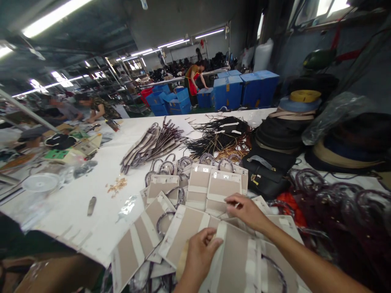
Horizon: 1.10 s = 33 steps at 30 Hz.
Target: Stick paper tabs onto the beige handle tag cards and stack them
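Flat beige bag panels with pale tape strips and plastic-wrapped loop handles lie in an overlapping heap in front of me. My left hand (200, 252) is at the left edge of the nearest bag panel (235, 256), its fingers loosely curled and the thumb apart from them. Above that panel's top edge, my right hand (246, 209) reaches in from the right with bent, parted fingers. It is close to the lower part of another bag panel (224, 189). Nothing shows in either hand. Contact with the panels is hard to make out.
Bundled strap-like pieces (152, 142) and black cords (218, 134) lie farther back on the white table (104, 162). A black handbag (264, 175) and stacked rolls (277, 130) stand at right. Blue boxes (227, 91) and a person (194, 83) are beyond.
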Each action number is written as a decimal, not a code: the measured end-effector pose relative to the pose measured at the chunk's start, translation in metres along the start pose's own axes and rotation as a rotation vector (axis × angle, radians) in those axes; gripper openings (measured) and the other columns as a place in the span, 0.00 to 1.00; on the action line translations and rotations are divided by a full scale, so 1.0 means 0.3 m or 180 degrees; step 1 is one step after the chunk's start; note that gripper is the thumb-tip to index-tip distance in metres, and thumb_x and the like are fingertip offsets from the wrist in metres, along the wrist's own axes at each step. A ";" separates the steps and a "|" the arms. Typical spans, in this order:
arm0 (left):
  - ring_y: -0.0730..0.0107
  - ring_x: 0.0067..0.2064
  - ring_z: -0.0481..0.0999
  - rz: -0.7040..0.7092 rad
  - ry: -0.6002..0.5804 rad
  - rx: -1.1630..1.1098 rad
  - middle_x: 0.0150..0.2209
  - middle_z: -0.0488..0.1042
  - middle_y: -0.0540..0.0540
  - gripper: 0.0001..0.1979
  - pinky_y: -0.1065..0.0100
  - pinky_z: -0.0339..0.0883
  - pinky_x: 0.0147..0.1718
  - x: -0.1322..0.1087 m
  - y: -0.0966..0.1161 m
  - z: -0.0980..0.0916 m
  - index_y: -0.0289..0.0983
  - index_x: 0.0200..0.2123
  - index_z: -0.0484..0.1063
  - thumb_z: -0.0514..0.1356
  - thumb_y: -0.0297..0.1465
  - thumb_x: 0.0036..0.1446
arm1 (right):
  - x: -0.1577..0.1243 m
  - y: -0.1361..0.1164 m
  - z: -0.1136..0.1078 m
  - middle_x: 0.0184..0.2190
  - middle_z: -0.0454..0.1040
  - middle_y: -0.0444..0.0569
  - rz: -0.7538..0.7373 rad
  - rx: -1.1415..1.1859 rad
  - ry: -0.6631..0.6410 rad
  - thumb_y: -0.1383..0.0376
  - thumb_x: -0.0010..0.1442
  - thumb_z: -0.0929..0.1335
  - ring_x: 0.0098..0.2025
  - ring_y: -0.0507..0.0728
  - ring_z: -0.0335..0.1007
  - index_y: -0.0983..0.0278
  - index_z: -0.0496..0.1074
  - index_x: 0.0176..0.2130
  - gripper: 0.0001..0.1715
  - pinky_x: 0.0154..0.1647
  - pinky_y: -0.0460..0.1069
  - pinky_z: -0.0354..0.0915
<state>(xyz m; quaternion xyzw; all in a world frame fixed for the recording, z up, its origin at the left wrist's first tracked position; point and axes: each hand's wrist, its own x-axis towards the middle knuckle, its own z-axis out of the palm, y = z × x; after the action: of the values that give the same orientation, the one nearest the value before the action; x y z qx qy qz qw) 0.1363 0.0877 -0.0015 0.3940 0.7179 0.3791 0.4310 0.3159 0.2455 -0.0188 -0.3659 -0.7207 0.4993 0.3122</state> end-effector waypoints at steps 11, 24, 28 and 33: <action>0.63 0.32 0.77 0.0830 0.0198 0.1301 0.29 0.79 0.48 0.05 0.69 0.61 0.31 -0.062 0.023 -0.017 0.41 0.30 0.77 0.63 0.32 0.58 | -0.129 -0.196 0.090 0.34 0.76 0.46 -0.1256 -0.1894 -0.1085 0.66 0.56 0.71 0.41 0.58 0.70 0.59 0.75 0.33 0.01 0.44 0.52 0.58; 0.65 0.30 0.76 0.0505 0.0143 0.0715 0.26 0.77 0.48 0.08 0.69 0.63 0.31 -0.011 -0.095 0.025 0.39 0.28 0.76 0.62 0.34 0.59 | 0.276 0.201 -0.041 0.31 0.78 0.49 0.0338 -0.0741 0.0415 0.57 0.59 0.63 0.36 0.59 0.74 0.63 0.76 0.32 0.17 0.39 0.50 0.65; 0.67 0.29 0.73 0.0167 0.0061 0.0490 0.24 0.74 0.51 0.09 0.71 0.62 0.30 0.043 -0.136 0.025 0.38 0.29 0.76 0.61 0.35 0.58 | 0.436 0.287 -0.081 0.31 0.78 0.48 0.0391 -0.0937 0.0377 0.58 0.57 0.65 0.36 0.58 0.73 0.63 0.77 0.30 0.14 0.40 0.49 0.63; 0.68 0.28 0.72 0.0000 -0.0019 0.0636 0.23 0.73 0.52 0.08 0.71 0.60 0.29 0.073 -0.152 0.022 0.38 0.29 0.76 0.61 0.35 0.57 | 0.513 0.360 -0.064 0.33 0.76 0.47 0.0437 -0.1235 0.0372 0.62 0.56 0.67 0.38 0.57 0.71 0.61 0.77 0.29 0.09 0.40 0.48 0.60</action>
<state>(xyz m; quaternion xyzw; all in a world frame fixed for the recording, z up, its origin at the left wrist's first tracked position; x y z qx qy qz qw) 0.1246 0.0902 -0.0509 0.4361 0.7508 0.3044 0.3917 0.2721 0.4092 -0.1024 -0.4957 -0.7573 0.3493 0.2425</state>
